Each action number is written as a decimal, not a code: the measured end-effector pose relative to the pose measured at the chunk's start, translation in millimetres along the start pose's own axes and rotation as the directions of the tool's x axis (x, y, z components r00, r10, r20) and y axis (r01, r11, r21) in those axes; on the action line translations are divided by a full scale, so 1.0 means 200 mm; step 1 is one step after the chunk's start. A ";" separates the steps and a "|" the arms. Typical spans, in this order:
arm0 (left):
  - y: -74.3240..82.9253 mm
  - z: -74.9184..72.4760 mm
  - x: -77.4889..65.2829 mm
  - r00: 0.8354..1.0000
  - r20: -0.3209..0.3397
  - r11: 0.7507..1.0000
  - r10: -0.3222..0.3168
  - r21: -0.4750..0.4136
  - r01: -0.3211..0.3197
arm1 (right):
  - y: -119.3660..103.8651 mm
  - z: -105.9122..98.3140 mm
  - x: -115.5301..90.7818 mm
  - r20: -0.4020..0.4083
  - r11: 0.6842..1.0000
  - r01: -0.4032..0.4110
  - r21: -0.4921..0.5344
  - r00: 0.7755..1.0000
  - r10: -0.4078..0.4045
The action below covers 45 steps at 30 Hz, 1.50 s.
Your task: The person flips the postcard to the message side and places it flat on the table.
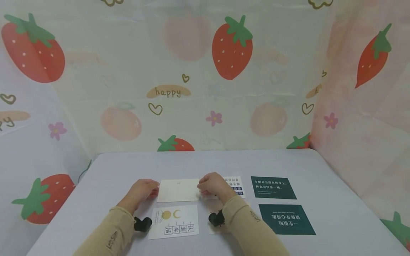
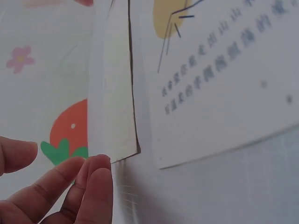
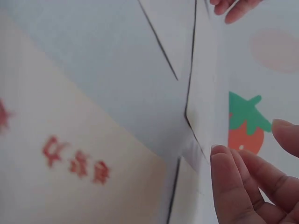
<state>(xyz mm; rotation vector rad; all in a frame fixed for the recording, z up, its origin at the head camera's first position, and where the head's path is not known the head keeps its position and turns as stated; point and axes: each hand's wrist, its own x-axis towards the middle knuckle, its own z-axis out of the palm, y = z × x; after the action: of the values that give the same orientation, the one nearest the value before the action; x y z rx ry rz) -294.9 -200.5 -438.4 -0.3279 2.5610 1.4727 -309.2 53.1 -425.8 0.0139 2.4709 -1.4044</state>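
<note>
A blank off-white card [image 1: 178,192] lies in the middle of the table. My left hand [image 1: 142,190] is at its left edge; in the left wrist view the fingertips [image 2: 99,163] meet the card's corner while the thumb stands apart. On the opposite side, my right hand [image 1: 217,186] has its fingers right by the card's right edge, again with a gap between thumb and fingers [image 3: 229,177]. Just in front lies a white card with a sun and moon drawing [image 1: 176,221]. My right hand partly covers a white card with blue text boxes [image 1: 237,185].
Two dark green cards with white lettering [image 1: 273,188] lie in a column on the right. A cream card with red writing [image 3: 79,158] is mostly hidden under my right forearm. Strawberry-print cloth [image 1: 134,71] hangs around the white table [image 1: 77,220].
</note>
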 end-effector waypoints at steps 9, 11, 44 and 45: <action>0.07 -0.01 -0.02 1.000 0.017 0.999 -0.010 -0.040 0.011 | -0.01 -0.06 0.00 0.004 1.000 0.019 0.005 1.000 -0.019; 0.08 0.00 -0.03 1.000 0.017 0.999 -0.007 -0.043 0.008 | -0.01 -0.07 -0.01 0.005 0.999 0.036 0.008 0.999 -0.036; 0.24 0.27 -0.02 0.989 0.087 0.977 0.118 -0.191 -0.100 | 0.19 -0.43 -0.07 -0.128 0.999 0.005 -0.035 0.992 -0.010; 0.24 0.28 -0.01 0.989 0.091 0.976 0.118 -0.192 -0.099 | 0.19 -0.44 -0.07 -0.130 1.000 0.002 -0.029 0.991 -0.006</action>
<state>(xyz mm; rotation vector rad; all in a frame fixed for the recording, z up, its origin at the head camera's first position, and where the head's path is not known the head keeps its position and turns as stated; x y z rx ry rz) -303.2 -127.4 -426.2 -0.1338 2.4012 1.7273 -312.4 148.5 -412.9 0.0975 2.5972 -1.4118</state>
